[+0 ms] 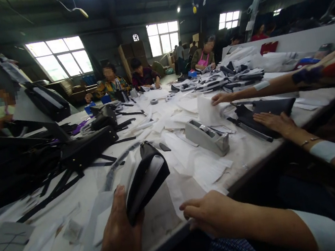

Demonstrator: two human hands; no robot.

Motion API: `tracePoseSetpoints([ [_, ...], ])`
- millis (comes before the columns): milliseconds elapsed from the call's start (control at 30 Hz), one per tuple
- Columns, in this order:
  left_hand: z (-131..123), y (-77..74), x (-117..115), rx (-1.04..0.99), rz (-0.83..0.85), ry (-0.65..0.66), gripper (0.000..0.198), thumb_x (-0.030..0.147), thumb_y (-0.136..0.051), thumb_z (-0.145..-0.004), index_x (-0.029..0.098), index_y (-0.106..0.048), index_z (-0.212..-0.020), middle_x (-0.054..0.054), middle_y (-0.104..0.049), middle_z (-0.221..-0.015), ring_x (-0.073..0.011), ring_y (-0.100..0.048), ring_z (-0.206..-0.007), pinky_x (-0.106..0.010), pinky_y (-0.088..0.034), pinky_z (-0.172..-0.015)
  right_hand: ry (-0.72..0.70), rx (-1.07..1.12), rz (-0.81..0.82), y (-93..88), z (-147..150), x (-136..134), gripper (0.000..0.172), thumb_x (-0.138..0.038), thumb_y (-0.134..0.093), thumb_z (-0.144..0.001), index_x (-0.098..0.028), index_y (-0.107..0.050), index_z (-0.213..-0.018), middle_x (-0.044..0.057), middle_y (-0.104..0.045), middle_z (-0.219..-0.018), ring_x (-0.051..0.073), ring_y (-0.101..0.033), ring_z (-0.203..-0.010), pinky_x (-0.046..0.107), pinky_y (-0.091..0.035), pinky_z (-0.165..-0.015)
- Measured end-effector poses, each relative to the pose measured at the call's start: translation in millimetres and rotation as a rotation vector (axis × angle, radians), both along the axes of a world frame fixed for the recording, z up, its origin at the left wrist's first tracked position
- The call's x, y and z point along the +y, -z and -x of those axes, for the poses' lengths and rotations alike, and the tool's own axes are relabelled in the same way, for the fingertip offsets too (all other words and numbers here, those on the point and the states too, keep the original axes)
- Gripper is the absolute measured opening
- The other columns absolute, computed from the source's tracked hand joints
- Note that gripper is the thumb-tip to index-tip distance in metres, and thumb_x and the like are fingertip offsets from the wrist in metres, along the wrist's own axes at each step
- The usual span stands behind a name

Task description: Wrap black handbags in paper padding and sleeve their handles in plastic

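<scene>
My left hand [120, 233] is closed around the lower end of a small black bag [148, 178], tilted up over the table, with pale material showing along its side. Loosely curled, my right hand [212, 213] is at the table's front edge beside a thin white sheet [178, 195]. Its fingers look slightly apart, and nothing shows between them; the palm side is hidden. A grey tape dispenser [207, 136] stands beyond my right hand, among loose white sheets [208, 169].
At right, a co-worker's hand [275, 122] rests on a black piece [274, 109]; the other holds a white sheet [209, 111]. Black bags [89, 147] with straps lie left. A pile of black-and-white pieces [220, 80] lies farther back, near several seated people.
</scene>
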State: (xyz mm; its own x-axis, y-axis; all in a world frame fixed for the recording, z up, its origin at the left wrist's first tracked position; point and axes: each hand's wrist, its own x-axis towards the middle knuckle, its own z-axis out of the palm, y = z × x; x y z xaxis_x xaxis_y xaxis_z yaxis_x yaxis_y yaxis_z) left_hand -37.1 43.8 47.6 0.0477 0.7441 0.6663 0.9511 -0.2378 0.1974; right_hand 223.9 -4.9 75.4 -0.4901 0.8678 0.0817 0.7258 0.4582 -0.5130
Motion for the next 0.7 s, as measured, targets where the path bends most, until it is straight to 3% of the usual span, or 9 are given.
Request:
tracePoseSetpoints([
  [67, -1, -0.4, -1, -0.016, 0.005, -0.007, 0.084, 0.024, -0.066, -0.088, 0.035, -0.017, -0.156, -0.007, -0.057, -0.142, -0.03, -0.07, -0.103, -0.04, -0.06, -0.079, -0.014, -0.022, -0.014, -0.1, 2, 2, 0.037, -0.05, -0.062, -0.089, -0.025, -0.068, -0.115, 0.006, -0.073, -0.113, 0.022, -0.072, -0.085, 0.028, -0.053, -0.074],
  [133, -3, -1.0, -1, -0.038, 0.006, -0.028, 0.082, 0.025, -0.066, -0.088, 0.033, -0.02, -0.156, -0.007, -0.058, -0.141, -0.0301, -0.07, -0.102, -0.04, -0.06, -0.079, 0.058, 0.004, -0.071, 5.8, 5, 12, 0.046, -0.052, -0.056, -0.093, -0.022, -0.064, -0.126, 0.011, -0.068, -0.126, 0.026, -0.069, -0.104, 0.033, -0.052, -0.089],
  [233, -6, -1.9, -1, -0.051, -0.005, -0.039, 0.08, 0.025, -0.066, -0.088, 0.033, -0.023, -0.155, -0.008, -0.06, -0.139, -0.0301, -0.071, -0.101, -0.04, -0.059, -0.078, 0.127, 0.044, -0.101, 30.7, 16, 34, 0.064, -0.052, -0.06, -0.09, -0.014, -0.053, -0.141, 0.019, -0.048, -0.148, 0.033, -0.046, -0.135, 0.045, -0.038, -0.111],
  [333, -6, -2.1, -1, -0.044, -0.006, -0.032, 0.078, 0.027, -0.065, -0.089, 0.031, -0.024, -0.155, -0.008, -0.06, -0.139, -0.0286, -0.07, -0.102, -0.039, -0.058, -0.083, 0.021, -0.003, -0.06, 58.9, 28, 59, 0.085, -0.061, -0.06, -0.087, -0.009, -0.039, -0.15, 0.024, -0.031, -0.156, 0.037, -0.025, -0.147, 0.054, -0.02, -0.119],
  [400, -5, -1.8, 0, -0.039, 0.013, -0.045, 0.078, 0.029, -0.066, -0.088, 0.03, -0.027, -0.155, -0.008, -0.061, -0.138, -0.0279, -0.07, -0.102, -0.038, -0.058, -0.084, -0.141, -0.022, -0.088, 67.8, 32, 74, 0.083, -0.061, -0.054, -0.09, -0.009, -0.035, -0.152, 0.022, -0.029, -0.158, 0.034, -0.022, -0.148, 0.053, -0.015, -0.121],
  [500, -4, -0.4, 0, -0.033, 0.037, -0.074, 0.076, 0.031, -0.066, -0.088, 0.028, -0.028, -0.154, -0.008, -0.062, -0.136, -0.0281, -0.071, -0.1, -0.037, -0.059, -0.081, -0.256, 0.02, -0.196, 66.0, 28, 89, 0.061, -0.051, -0.051, -0.097, -0.016, -0.047, -0.146, 0.016, -0.044, -0.152, 0.026, -0.038, -0.141, 0.044, -0.027, -0.119],
  [600, -3, 1.0, 0, -0.021, 0.029, -0.062, 0.075, 0.033, -0.064, -0.089, 0.028, -0.026, -0.154, -0.008, -0.06, -0.138, -0.0281, -0.071, -0.101, -0.038, -0.059, -0.082, -0.038, 0.03, -0.333, 61.8, 14, 96, 0.045, -0.04, -0.049, -0.1, -0.016, -0.056, -0.138, 0.014, -0.054, -0.143, 0.024, -0.046, -0.135, 0.041, -0.033, -0.115],
  [700, -5, 1.0, -1, -0.028, 0.04, -0.066, 0.072, 0.031, -0.062, -0.09, 0.029, -0.027, -0.154, -0.008, -0.058, -0.141, -0.0281, -0.07, -0.103, -0.038, -0.058, -0.084, 0.152, -0.149, -0.35, 64.2, -1, 103, 0.05, -0.041, -0.053, -0.097, -0.014, -0.053, -0.14, 0.015, -0.048, -0.148, 0.03, -0.038, -0.141, 0.048, -0.025, -0.118],
])
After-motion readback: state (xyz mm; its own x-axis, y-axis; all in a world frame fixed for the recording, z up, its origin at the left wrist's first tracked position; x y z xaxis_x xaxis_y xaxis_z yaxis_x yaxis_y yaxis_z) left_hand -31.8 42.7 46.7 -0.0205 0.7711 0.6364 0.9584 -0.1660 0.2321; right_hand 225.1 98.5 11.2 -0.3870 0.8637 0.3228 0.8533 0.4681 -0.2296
